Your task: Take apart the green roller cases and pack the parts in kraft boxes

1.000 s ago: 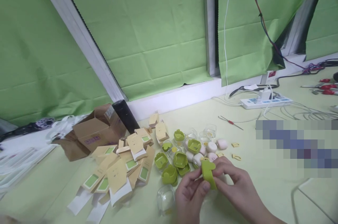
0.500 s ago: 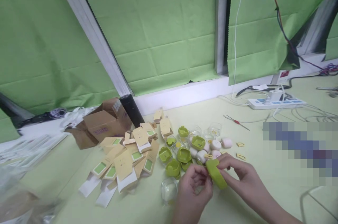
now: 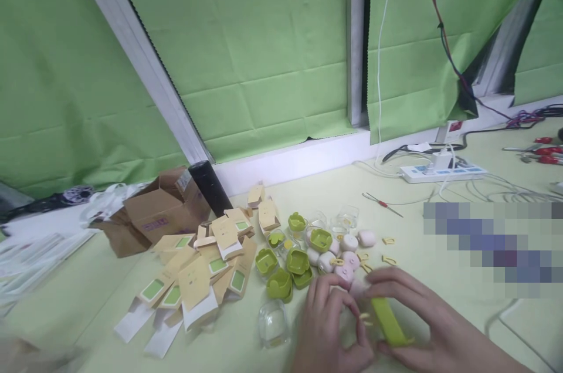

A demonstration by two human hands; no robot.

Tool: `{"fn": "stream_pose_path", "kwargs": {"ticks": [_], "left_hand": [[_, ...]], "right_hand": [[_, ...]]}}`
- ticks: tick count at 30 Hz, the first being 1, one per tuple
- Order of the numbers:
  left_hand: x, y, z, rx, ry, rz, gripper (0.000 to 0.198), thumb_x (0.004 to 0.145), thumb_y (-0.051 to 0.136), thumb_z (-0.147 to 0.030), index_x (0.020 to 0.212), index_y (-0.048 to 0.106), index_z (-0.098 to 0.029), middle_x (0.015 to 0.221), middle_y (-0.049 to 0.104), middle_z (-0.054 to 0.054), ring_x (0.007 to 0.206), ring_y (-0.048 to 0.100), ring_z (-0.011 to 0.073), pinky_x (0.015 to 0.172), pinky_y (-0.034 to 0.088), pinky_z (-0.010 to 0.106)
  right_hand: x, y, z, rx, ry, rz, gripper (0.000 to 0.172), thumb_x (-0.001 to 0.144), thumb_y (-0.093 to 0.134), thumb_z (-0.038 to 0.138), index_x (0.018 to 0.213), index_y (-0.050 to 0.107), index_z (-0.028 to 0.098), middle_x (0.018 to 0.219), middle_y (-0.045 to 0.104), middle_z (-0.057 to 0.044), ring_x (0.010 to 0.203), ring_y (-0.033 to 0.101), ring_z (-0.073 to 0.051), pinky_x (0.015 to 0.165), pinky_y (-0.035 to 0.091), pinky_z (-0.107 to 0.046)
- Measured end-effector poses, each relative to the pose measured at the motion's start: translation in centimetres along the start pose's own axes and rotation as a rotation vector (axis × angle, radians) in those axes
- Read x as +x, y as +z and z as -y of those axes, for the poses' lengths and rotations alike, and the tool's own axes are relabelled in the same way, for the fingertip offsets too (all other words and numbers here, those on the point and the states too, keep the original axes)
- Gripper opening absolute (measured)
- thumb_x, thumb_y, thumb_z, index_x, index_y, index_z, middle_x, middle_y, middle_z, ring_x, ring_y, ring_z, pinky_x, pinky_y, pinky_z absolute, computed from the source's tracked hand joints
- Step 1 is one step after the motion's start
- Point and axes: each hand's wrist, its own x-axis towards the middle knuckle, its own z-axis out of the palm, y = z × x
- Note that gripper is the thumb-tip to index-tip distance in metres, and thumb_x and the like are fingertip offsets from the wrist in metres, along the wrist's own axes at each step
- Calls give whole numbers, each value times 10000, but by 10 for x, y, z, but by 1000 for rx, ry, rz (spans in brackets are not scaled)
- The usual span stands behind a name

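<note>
My right hand (image 3: 422,317) is closed on a flat green case piece (image 3: 387,320), held edge-on just above the pale green table (image 3: 440,279). Beside it my left hand (image 3: 329,326) pinches a small yellow clip (image 3: 365,318) between thumb and fingers, close to the green piece. Just beyond my hands lies a cluster of green case halves (image 3: 288,270), pink rounded cases (image 3: 347,258) and loose yellow clips (image 3: 387,250). A clear plastic box (image 3: 273,324) stands to the left of my left hand.
A heap of tan cardboard packaging sleeves (image 3: 197,279) lies to the left, with an open brown carton (image 3: 153,214) and a black cylinder (image 3: 210,188) behind. At the far right are a white power strip (image 3: 442,172), cables and red-handled tools (image 3: 543,150). Green blinds cover the windows.
Both hands have dropped closer to the table. The green piece has turned from upright to lying nearly flat in my right hand, and my left fingers now pinch a yellow clip.
</note>
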Motion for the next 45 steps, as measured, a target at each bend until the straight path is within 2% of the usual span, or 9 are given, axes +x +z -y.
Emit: {"fn": "stream_pose_path", "kwargs": {"ticks": [6,10,13,18,23,28,33,42,45], "left_hand": [[13,-38,40,613,-176,-7,433,877,441,-348,1253,507,-144,1273,551,161,1219,427,357,980,380,558],[12,-41,70,892,-189,-75,406,867,477,-326,1223,562,-149,1322,531,163,1215,441,380,999,328,614],[13,-37,68,868,-212,-115,313,865,471,-220,1137,620,-181,1254,601,116,1183,479,352,1006,333,594],[20,-47,41,488,-345,-204,239,822,440,-116,956,635,-146,1112,657,129,1103,532,329,934,409,520],[23,-45,18,-394,-591,-275,318,813,506,-312,1095,512,-165,1046,647,100,455,557,103,492,475,284],[21,-27,-1,-1157,-658,-146,392,742,663,-339,1039,590,-93,852,695,101,657,652,144,669,525,271],[13,-14,4,-1177,-695,-123,462,577,814,-418,859,646,-93,742,687,74,601,652,146,585,532,248],[7,-3,7,-1176,-648,-164,464,546,809,-478,796,681,-108,639,630,19,543,596,124,571,525,271],[5,-6,2,-1264,-620,-229,402,675,722,-478,867,718,-125,853,686,87,816,642,200,751,522,315]], "right_hand": [[-16,-24,-51,-42,284,35,688,684,736,422,1314,484,307,1222,596,-95,1121,554,-323,937,467,-425],[9,-43,-55,-49,278,77,407,838,533,498,1154,620,255,1186,605,-94,1029,596,-282,859,481,-357],[39,-47,-58,-261,257,122,277,842,509,418,943,693,236,911,657,-68,752,624,-229,653,461,-320],[56,-42,-65,-383,239,149,96,729,540,184,651,586,214,630,588,-4,538,528,-160,512,350,-271],[51,-43,-17,-30,131,-101,90,777,555,207,744,476,236,632,567,40,602,560,-141,585,451,-251],[58,-13,41,246,-81,-191,97,861,577,287,933,615,234,877,695,-27,790,652,-162,697,515,-260],[60,18,42,-178,-398,-364,134,903,528,189,905,650,244,830,700,-17,750,598,-169,666,422,-293],[55,31,33,-455,-516,-510,195,939,452,181,839,620,196,738,686,-31,628,534,-151,601,324,-283],[54,28,30,-425,-476,-482,166,923,465,146,853,603,206,769,686,-27,655,576,-151,617,364,-278]]}}
